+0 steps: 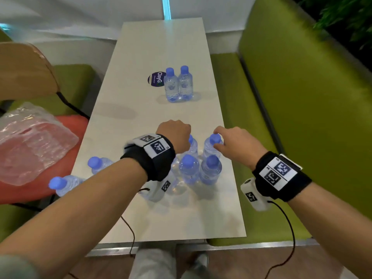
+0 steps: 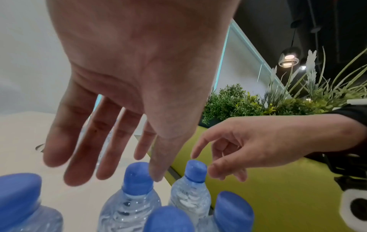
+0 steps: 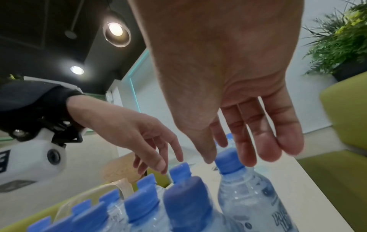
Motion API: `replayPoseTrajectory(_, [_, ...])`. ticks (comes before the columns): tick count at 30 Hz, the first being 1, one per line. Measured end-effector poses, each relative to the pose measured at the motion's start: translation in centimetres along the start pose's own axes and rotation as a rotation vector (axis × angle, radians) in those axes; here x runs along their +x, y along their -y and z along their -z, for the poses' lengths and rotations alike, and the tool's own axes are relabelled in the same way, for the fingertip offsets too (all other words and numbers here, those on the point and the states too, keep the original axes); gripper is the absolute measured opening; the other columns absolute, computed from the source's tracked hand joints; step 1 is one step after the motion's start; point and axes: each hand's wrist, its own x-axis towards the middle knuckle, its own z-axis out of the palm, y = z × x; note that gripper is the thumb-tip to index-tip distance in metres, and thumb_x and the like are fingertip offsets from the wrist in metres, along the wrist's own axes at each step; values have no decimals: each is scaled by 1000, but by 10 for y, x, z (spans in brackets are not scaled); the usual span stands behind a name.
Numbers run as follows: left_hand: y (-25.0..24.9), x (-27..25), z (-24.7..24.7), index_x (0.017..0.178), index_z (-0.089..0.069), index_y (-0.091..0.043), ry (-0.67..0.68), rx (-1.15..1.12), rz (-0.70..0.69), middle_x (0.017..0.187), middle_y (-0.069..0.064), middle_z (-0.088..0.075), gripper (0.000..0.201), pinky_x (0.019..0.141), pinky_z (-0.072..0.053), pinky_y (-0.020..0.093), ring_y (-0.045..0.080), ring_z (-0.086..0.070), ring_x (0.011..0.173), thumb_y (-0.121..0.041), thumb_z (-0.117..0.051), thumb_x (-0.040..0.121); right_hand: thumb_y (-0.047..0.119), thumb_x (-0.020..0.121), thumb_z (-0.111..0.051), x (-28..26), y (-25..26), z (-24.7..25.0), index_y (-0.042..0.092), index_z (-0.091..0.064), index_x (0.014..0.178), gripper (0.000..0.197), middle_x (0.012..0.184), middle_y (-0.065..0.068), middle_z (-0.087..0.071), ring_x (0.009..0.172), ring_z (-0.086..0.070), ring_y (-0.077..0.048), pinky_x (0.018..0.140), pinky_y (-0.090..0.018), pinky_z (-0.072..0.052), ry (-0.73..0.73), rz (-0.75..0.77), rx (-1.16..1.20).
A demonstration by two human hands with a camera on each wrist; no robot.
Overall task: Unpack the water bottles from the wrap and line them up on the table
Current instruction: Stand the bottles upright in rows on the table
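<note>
Several clear water bottles with blue caps stand in a cluster [image 1: 190, 168] on the near part of the white table [image 1: 141, 57]. Two more bottles [image 1: 178, 85] stand side by side further back. My left hand [image 1: 177, 131] hovers over the cluster's far left bottle [image 2: 137, 177], fingers [image 2: 79, 164] straight and spread, holding nothing. My right hand [image 1: 219, 137] hangs over the far right bottle [image 1: 213, 144]. Its index finger and thumb bracket the cap [image 2: 195, 169] without gripping it. In the right wrist view my right hand's fingers [image 3: 258, 141] are loosely extended above that cap [image 3: 228, 161].
Two bottles [image 1: 80, 174] stand at the table's near left edge. The crumpled clear wrap [image 1: 34, 146] lies on a red chair to the left. A round dark sticker [image 1: 156, 79] is beside the far pair. A green bench [image 1: 302, 117] runs along the right.
</note>
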Motion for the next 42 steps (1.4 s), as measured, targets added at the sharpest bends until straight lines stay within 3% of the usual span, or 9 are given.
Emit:
replayPoseTrajectory(6, [2, 29, 2, 124, -57, -12, 54, -51, -80, 116, 10, -62, 41, 73, -43, 32, 30, -62, 102, -35, -58, 90, 39, 91, -59, 23, -4, -11, 22, -50, 127, 41, 107, -7, -66, 95, -62, -33, 76, -38, -51, 63, -2, 4])
replayPoseTrajectory(10, [5, 49, 6, 104, -61, -10, 141, -17, -159, 96, 7, -62, 32, 66, -42, 29, 26, -57, 80, -33, -68, 84, 38, 88, -64, 38, -7, -11, 18, -54, 111, 33, 100, -7, -65, 87, -59, -31, 68, -36, -47, 126, -18, -5])
replayPoseTrajectory(15, [5, 65, 6, 85, -54, -11, 217, -8, -242, 76, 3, -51, 20, 62, -39, 29, 23, -51, 72, -27, -66, 84, 35, 85, -64, 48, -2, -10, 18, -55, 104, 28, 92, -5, -65, 76, -52, -27, 61, -33, -39, 123, -5, -8])
replayPoseTrajectory(19, [9, 74, 8, 68, -43, -12, 188, -48, -265, 64, 0, -46, 31, 55, -38, 28, 20, -46, 59, -26, -68, 81, 35, 81, -65, 56, -1, -7, 21, -57, 100, 25, 83, 0, -61, 72, -50, -25, 59, -31, -36, 109, -30, 7])
replayPoseTrajectory(23, [20, 81, 20, 87, -51, -14, 167, -122, -260, 78, 2, -53, 28, 62, -41, 29, 24, -53, 72, -31, -72, 80, 35, 78, -68, 68, 1, 2, 22, -60, 96, 24, 74, 2, -56, 70, -51, -24, 58, -30, -36, 56, -46, 32])
replayPoseTrajectory(25, [28, 85, 29, 93, -55, -15, 134, -161, -249, 75, 1, -53, 29, 63, -43, 29, 24, -54, 74, -33, -73, 78, 36, 78, -69, 75, 2, 10, 22, -61, 98, 26, 75, 1, -58, 71, -53, -25, 59, -31, -37, 36, -45, 35])
replayPoseTrajectory(31, [55, 105, 44, 71, -48, -14, 85, -218, -175, 60, -2, -48, 33, 63, -44, 29, 15, -46, 55, -35, -73, 75, 35, 79, -70, 108, 12, 30, 23, -64, 100, 25, 79, 0, -58, 75, -56, -26, 60, -29, -37, 22, -59, 58])
replayPoseTrajectory(35, [70, 119, 43, 92, -59, -12, 51, -235, -119, 61, -2, -50, 32, 65, -46, 29, 21, -54, 67, -36, -73, 76, 31, 82, -68, 136, 19, 31, 20, -65, 106, 27, 89, -5, -62, 79, -54, -26, 63, -27, -35, 40, -64, 40])
replayPoseTrajectory(42, [93, 140, 20, 107, -62, -10, 23, -201, -67, 97, 9, -63, 39, 72, -47, 33, 26, -54, 81, -34, -72, 79, 28, 87, -64, 170, 33, 12, 18, -61, 116, 31, 109, -13, -64, 95, -59, -32, 69, -28, -37, 65, -76, 48])
